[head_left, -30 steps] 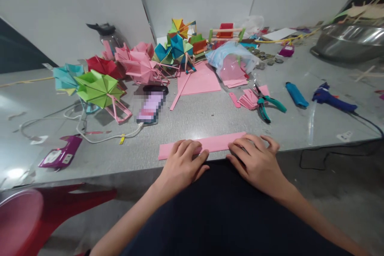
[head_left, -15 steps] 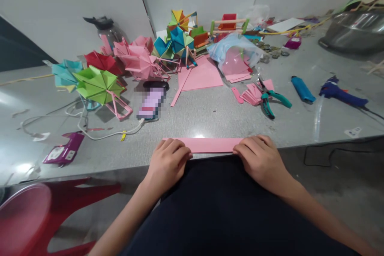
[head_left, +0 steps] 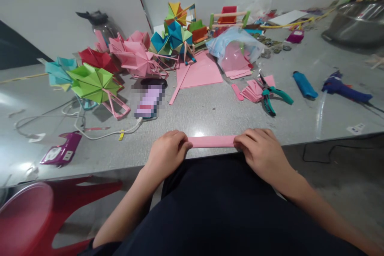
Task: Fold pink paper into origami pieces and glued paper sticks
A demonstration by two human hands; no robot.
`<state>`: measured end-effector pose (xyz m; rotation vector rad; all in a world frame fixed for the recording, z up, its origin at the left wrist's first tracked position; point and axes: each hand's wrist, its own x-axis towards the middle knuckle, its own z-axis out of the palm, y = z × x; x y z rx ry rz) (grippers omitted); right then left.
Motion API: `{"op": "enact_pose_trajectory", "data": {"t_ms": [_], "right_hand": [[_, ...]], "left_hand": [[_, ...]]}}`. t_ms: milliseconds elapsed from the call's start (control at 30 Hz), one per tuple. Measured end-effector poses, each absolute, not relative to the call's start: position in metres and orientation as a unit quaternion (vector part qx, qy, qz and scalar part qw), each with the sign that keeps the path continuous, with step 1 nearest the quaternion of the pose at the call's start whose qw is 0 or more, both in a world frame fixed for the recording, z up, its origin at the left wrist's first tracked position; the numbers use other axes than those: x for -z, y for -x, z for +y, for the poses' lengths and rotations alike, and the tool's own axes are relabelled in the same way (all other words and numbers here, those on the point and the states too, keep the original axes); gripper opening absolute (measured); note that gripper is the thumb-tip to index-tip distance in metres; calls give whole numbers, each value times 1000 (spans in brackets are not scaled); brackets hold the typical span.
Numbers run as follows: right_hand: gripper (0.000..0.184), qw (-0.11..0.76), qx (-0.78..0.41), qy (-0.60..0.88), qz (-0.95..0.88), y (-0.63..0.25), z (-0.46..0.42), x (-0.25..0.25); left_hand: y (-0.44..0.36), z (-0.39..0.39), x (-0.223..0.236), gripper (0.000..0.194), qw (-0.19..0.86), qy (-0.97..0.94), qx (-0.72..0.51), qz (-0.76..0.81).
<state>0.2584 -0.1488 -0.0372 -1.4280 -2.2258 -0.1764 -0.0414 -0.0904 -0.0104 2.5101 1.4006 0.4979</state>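
Observation:
A narrow strip of pink paper (head_left: 212,141) lies along the front of the grey metal table (head_left: 192,118). My left hand (head_left: 169,150) pinches its left end between thumb and fingers. At the other end my right hand (head_left: 260,148) has its fingers closed on the strip in the same way. Both ends of the paper are hidden under my fingers. Farther back lie a pink paper sheet (head_left: 199,73), a stack of small pink paper pieces (head_left: 253,90) and teal-handled pliers (head_left: 271,100).
Folded paper wheels, one green (head_left: 94,84) and one pink (head_left: 135,58), stand at the left behind a phone (head_left: 149,102) on a white cable. A blue glue gun (head_left: 345,88) lies at the right, a purple device (head_left: 61,150) at the left. A red stool (head_left: 27,216) stands below.
The pink strip shows narrower now, its front edge turned up away from me. My fingers have curled in on both ends and moved slightly away from the table edge.

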Motion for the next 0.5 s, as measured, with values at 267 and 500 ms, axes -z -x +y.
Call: {"op": "enact_pose_trajectory", "data": {"t_ms": [267, 500], "right_hand": [[36, 237, 104, 461, -849, -254, -157, 35], [27, 269, 121, 416, -860, -241, -159, 40]], "left_hand": [[39, -110, 27, 29, 29, -900, -248, 356], [34, -122, 49, 46, -71, -929, -215, 293]]}}
